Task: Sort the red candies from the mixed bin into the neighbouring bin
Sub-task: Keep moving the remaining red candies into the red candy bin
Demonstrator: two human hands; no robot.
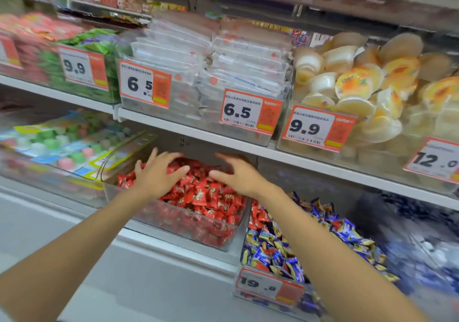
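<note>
— Where are the strays?
— Red candies [255,215] sit in the mixed bin [305,305], at 5 o'clock from my right hand [238,175]. It and my left hand [156,174] hover spread and empty over the red bin [173,222]. The wrappers look light and slippery, so I'd pinch each candy's middle.

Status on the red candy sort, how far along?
Partway. Done: the red bin is heaped full. In hand: nothing visible; left hand and right hand are spread open over that bin. Left: stray red candies sit in the mixed bin, mostly its back left corner.

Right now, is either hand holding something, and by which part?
Nothing is held. The left hand and right hand are spread open over the red wrapped candies in the clear plastic bin.
</note>
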